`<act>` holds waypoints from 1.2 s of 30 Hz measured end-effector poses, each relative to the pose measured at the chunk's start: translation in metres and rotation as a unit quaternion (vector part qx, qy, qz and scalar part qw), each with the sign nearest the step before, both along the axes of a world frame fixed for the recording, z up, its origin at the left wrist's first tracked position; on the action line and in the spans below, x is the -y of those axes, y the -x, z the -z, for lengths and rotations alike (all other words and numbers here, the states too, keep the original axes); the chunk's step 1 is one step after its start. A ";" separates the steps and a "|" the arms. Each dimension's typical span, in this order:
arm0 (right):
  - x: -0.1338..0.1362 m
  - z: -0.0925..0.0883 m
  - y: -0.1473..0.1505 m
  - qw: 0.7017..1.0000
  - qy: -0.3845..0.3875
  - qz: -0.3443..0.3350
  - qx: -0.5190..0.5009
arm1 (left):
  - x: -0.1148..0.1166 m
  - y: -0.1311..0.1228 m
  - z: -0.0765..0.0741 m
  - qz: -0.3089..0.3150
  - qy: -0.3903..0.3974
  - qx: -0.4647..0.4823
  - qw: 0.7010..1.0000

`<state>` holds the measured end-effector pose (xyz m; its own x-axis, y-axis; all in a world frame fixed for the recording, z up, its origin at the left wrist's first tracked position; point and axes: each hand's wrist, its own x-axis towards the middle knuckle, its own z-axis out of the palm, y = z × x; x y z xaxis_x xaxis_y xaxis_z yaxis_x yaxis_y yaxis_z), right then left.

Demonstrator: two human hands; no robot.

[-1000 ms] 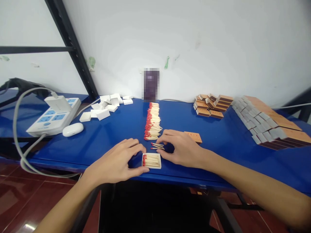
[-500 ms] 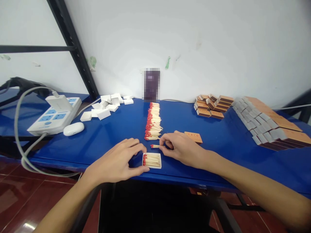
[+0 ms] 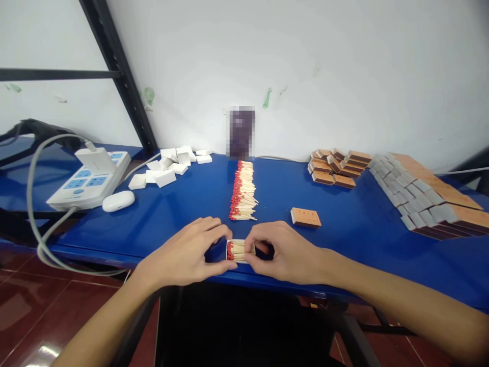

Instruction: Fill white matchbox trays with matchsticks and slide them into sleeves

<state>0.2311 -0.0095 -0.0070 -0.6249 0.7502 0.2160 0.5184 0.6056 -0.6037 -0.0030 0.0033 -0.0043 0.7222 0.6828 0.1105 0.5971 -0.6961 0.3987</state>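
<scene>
Evidently the work on this one box is getting far along: the matchbox tray (image 3: 237,250) is sitting at the middle of the near edge of the bench (image 3: 191,209), packed with matches whose red heads are all pointing to its left end, and it is looking close to full. The left hand (image 3: 187,255) is curling narrow round the tray's left end, thumb and fingers touching it. The right hand (image 3: 284,252) is pinching the right end, though whether it is also gripping loose sticks I cannot tell. Much is waiting undone: a long row of loose matches (image 3: 243,191) is stretching from just beyond the tray toward the far edge, an orange sleeve (image 3: 305,217) is lying near its right, and empty white trays (image 3: 170,167) are lying heaped toward the far left corner. Closed boxes (image 3: 338,165) and a larger stack (image 3: 428,196) are filling the far right. Nothing is blocking the hands — the power strip (image 3: 89,176) is lying well apart at the left edge.
</scene>
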 end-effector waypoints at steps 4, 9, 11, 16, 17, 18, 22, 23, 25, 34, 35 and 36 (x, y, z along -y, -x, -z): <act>-0.001 -0.002 -0.002 0.999 -0.044 -0.015 0.004 | 0.000 -0.001 -0.001 0.003 0.004 0.003 1.000; -0.001 -0.003 -0.003 0.998 -0.044 -0.038 0.022 | 0.000 -0.001 -0.001 0.001 0.008 0.003 1.000; -0.002 -0.002 -0.002 0.998 -0.041 -0.049 0.012 | 0.000 -0.001 -0.001 -0.001 0.006 0.005 1.000; -0.002 0.002 -0.001 0.999 -0.046 -0.019 -0.019 | -0.001 -0.001 -0.001 0.000 0.005 -0.004 1.000; -0.002 0.003 -0.001 0.998 -0.050 -0.016 -0.028 | -0.001 -0.001 -0.001 0.001 0.006 -0.007 1.000; -0.002 0.003 -0.002 0.998 -0.054 -0.017 -0.039 | 0.000 -0.001 -0.002 0.000 0.007 -0.008 1.000; -0.001 0.005 -0.005 0.992 -0.096 -0.038 -0.076 | 0.000 -0.001 -0.002 -0.001 0.010 -0.007 1.000; -0.002 0.005 -0.006 0.990 -0.113 -0.048 -0.075 | 0.000 -0.001 -0.002 -0.001 0.010 -0.004 1.000; -0.002 0.006 -0.007 0.985 -0.151 -0.070 -0.052 | 0.000 0.000 -0.001 0.001 0.008 0.001 1.000; -0.001 0.007 -0.008 0.965 -0.227 -0.130 0.027 | 0.000 0.000 -0.001 -0.004 0.006 0.000 1.000; -0.001 0.007 -0.008 0.965 -0.226 -0.130 0.028 | 0.000 0.000 -0.002 -0.003 0.007 -0.001 1.000; -0.001 0.007 -0.008 0.966 -0.224 -0.129 0.029 | 0.000 0.000 -0.002 -0.003 0.008 -0.003 1.000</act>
